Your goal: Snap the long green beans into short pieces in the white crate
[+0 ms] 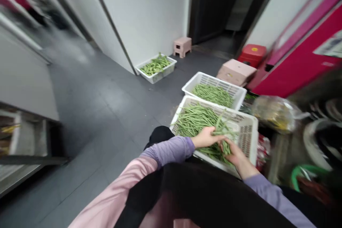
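Long green beans (196, 119) lie heaped in the near white plastic basket (248, 139), mostly on its left side. Over the basket my left hand (207, 137) is closed around a few beans, whose ends stick up past the fingers. My right hand (235, 155), close beside it, grips a small bunch of green beans (226, 148) with fingers curled. The two hands meet at the fingertips. Just behind stands a second white basket (213, 76), also holding green beans (213, 93).
A third white basket (160, 74) with cut green pieces sits by the wall, near a pink stool (182, 46). Right of the baskets are a pink box-like stool (236, 71), a red container (252, 55), a clear plastic bag (275, 112) and a green-rimmed basin (295, 178).
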The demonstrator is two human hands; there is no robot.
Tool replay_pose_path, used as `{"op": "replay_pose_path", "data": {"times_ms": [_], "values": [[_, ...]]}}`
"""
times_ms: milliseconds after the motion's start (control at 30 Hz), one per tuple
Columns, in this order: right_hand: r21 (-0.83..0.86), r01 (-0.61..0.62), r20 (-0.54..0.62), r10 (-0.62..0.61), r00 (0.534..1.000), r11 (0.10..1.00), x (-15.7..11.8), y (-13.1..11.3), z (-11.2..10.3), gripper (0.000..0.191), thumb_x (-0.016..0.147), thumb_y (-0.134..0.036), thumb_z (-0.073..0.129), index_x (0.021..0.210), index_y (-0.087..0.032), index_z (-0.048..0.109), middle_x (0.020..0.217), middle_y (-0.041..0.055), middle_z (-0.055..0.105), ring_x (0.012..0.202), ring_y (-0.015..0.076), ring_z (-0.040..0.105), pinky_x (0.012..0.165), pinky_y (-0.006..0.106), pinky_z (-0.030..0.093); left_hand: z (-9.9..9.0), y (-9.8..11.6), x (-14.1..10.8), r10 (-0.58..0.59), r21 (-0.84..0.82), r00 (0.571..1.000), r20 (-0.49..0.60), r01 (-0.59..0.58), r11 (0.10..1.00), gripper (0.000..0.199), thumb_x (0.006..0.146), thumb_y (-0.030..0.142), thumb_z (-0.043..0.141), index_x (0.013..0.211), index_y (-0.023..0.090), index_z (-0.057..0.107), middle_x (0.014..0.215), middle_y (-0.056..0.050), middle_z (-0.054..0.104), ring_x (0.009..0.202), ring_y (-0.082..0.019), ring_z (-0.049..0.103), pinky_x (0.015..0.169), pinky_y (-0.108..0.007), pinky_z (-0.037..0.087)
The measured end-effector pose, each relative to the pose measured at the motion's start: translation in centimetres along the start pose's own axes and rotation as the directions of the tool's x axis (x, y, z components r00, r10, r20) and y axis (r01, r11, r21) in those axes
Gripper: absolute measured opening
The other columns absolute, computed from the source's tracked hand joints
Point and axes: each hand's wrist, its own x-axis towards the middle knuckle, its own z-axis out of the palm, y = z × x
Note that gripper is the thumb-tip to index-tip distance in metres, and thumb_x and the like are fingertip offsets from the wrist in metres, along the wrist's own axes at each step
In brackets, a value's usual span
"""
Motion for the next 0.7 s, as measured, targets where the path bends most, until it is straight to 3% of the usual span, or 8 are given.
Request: {"op": "replay_pose_path", "data": {"times_ms": [100,200,400,533,700], "values": [[0.039,-0.164,0.148,0.157,0.976,0.986,-1.1,0.8,0.7,0.029,0.063,-0.035,0.080,0.075,-0.021,0.056,0.051,-0.0039,0.050,0.039,0.0102,0.046,0.036,0.021,0.036,-0.7,-0.4,0.6,-0.242,-0.143,0.970,-0.004,0.239,0.961,0.026,0.081,0.030,0.072,0.065,0.012,0.060,0.052,0.002,0.055,0.044,-0.008,0.044,0.046,-0.022,0.038],[0.090,-0.211,0.260,0.182,0.948,0.973,-1.8,0.8,1.3,0.029,0.064,-0.034,0.080,0.077,-0.021,0.057,0.049,-0.0078,0.037,0.035,0.0056,0.032,0.032,0.017,0.029,-1.3,-1.0,1.2,-0.306,-0.245,0.951,-0.036,0.288,0.926,0.028,0.077,0.026,0.075,0.061,0.013,0.057,0.048,0.002,0.054,0.038,-0.006,0.039,0.037,-0.021,0.027],[0.166,-0.213,0.214,0.176,0.961,0.963,-2.2,0.5,0.9,0.033,0.061,-0.028,0.083,0.072,-0.020,0.053,0.052,-0.0079,0.037,0.037,0.0037,0.032,0.033,0.016,0.034,-1.6,-1.3,1.6,-0.341,-0.499,0.939,-0.042,0.276,0.821,0.018,0.079,0.019,0.072,0.069,0.013,0.058,0.052,0.003,0.057,0.033,-0.005,0.035,0.035,-0.021,0.026],[0.199,-0.151,0.170,0.117,0.978,0.968,-2.9,0.4,0.9,0.036,0.059,-0.027,0.084,0.071,-0.020,0.051,0.055,-0.0075,0.041,0.037,0.0028,0.033,0.032,0.016,0.034,-1.9,-1.1,1.9,-0.361,-0.500,0.928,-0.090,0.272,0.822,0.015,0.079,0.016,0.070,0.069,0.012,0.060,0.057,0.000,0.062,0.036,-0.005,0.037,0.036,-0.022,0.027],[0.115,-0.086,0.148,0.068,0.987,0.990,-3.3,-0.2,1.2,0.035,0.061,-0.027,0.084,0.068,-0.021,0.050,0.054,-0.0059,0.043,0.037,0.0049,0.036,0.032,0.018,0.037,-1.8,-0.6,1.8,-0.389,-0.437,0.918,-0.078,0.319,0.841,0.018,0.079,0.018,0.069,0.066,0.014,0.057,0.061,0.000,0.062,0.041,-0.006,0.037,0.042,-0.023,0.031]]}}
